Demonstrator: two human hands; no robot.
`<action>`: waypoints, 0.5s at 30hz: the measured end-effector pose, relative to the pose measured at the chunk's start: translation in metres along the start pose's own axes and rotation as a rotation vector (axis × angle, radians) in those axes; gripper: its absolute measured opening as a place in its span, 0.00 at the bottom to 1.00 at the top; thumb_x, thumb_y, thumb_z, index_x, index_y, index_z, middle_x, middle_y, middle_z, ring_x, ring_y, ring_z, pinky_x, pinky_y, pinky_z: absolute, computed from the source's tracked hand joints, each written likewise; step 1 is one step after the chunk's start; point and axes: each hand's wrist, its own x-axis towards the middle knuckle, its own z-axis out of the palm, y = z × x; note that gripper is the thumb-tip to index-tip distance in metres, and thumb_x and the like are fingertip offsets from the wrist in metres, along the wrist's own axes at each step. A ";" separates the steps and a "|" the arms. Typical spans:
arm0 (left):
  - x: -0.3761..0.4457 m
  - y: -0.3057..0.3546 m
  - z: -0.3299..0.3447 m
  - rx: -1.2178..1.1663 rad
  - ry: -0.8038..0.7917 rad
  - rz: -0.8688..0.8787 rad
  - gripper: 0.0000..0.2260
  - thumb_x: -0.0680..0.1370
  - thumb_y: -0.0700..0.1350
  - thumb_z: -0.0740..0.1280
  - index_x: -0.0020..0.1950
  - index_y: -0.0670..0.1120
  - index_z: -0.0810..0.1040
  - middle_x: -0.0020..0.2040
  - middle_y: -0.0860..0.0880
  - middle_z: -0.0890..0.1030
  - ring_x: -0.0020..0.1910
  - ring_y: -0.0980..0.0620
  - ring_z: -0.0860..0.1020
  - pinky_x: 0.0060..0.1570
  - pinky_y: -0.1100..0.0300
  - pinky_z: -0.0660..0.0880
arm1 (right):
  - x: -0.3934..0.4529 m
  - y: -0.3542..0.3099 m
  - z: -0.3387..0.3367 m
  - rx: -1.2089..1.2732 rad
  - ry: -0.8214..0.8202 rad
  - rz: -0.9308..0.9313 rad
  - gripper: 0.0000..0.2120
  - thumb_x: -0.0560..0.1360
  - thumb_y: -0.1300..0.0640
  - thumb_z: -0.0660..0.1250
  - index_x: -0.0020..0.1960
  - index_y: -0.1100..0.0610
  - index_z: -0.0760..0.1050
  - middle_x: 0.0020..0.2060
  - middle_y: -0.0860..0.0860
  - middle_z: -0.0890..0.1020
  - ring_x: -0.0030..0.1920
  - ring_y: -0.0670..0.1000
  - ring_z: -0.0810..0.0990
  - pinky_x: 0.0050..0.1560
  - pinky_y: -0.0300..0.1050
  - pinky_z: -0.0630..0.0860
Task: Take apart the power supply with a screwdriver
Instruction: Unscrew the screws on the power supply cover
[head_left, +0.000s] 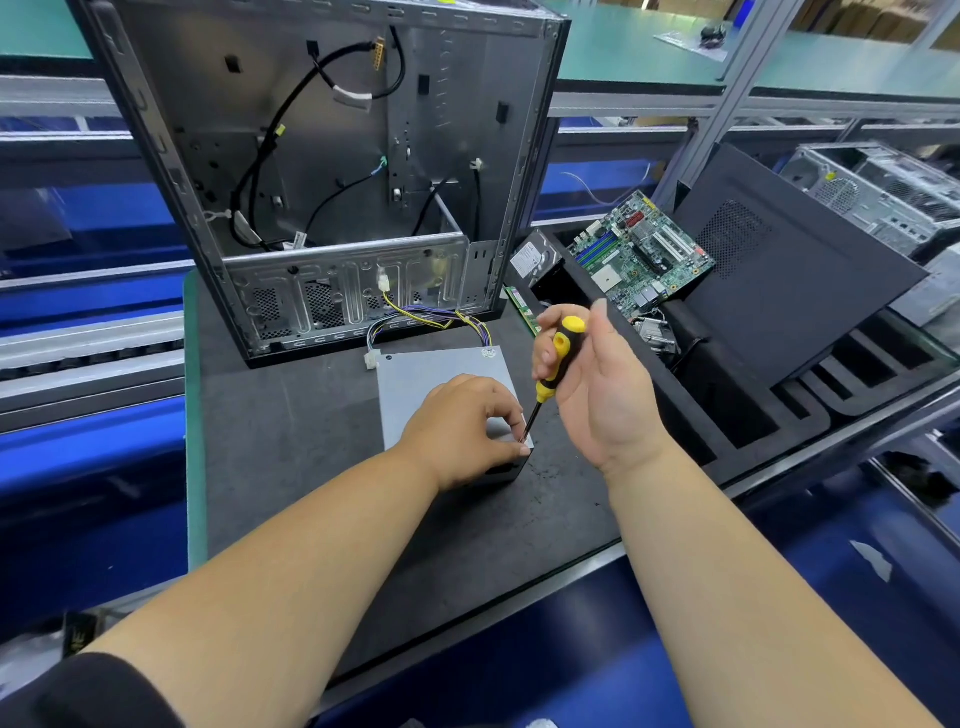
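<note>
A grey metal power supply (431, 371) lies flat on the dark mat, its yellow and purple cables (415, 317) running back toward the case. My left hand (462, 426) presses on its near right corner, fingers pinched around the screwdriver's tip. My right hand (587, 379) holds a yellow-and-black screwdriver (561, 353) nearly upright, fingers loosely curled round the handle. The thin shaft slants down to the power supply's front right corner, where the tip is hidden by my left fingers.
An open, stripped computer case (332, 171) stands upright just behind the power supply. To the right, a black foam tray (737, 415) holds a green motherboard (639, 249), a drive (535, 254) and a black side panel (789, 270). Another case (883, 192) sits far right.
</note>
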 end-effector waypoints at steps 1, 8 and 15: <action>0.000 0.000 0.000 0.004 -0.001 0.002 0.10 0.69 0.56 0.77 0.36 0.60 0.76 0.48 0.60 0.80 0.54 0.56 0.73 0.59 0.51 0.70 | 0.000 0.000 0.001 -0.019 0.014 -0.015 0.12 0.81 0.49 0.55 0.47 0.57 0.70 0.33 0.50 0.70 0.35 0.49 0.68 0.38 0.40 0.68; 0.000 0.000 0.000 0.013 -0.007 -0.001 0.10 0.69 0.56 0.77 0.36 0.61 0.75 0.49 0.60 0.80 0.54 0.55 0.73 0.59 0.51 0.70 | -0.002 -0.002 -0.006 -0.095 0.022 -0.016 0.08 0.77 0.52 0.61 0.45 0.56 0.72 0.39 0.51 0.76 0.39 0.51 0.74 0.41 0.43 0.69; -0.001 0.000 -0.001 0.013 -0.013 -0.007 0.12 0.69 0.55 0.77 0.35 0.61 0.74 0.49 0.61 0.80 0.55 0.56 0.72 0.60 0.51 0.70 | -0.002 -0.004 -0.007 -0.046 0.002 -0.010 0.12 0.76 0.53 0.58 0.46 0.60 0.76 0.35 0.53 0.75 0.38 0.52 0.73 0.43 0.45 0.69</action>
